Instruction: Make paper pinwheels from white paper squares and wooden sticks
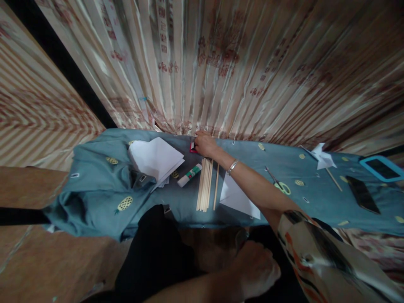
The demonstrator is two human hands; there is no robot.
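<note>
My right hand [205, 144] reaches to the far side of the cloth-covered table, fingers curled over a small red box [192, 147]; the fingertips are partly hidden. My left hand [257, 267] rests closed above my lap, somewhat blurred, and whatever may be inside it is hidden. Just below the red box lies a bundle of thin wooden sticks [204, 187], with a single stick [216, 189] beside it. A glue stick [190, 175] lies left of the bundle. Under my right forearm is a folded white paper sheet [236, 198].
White paper sheets [154, 158] lie at the left on the blue-green cloth [101, 185]. Toward the right are scissors [280, 185] with pale green handles, a paper pinwheel [323, 158] on a stick, a dark phone [362, 194] and a blue-framed tablet [382, 168]. A curtain [221, 75] hangs behind.
</note>
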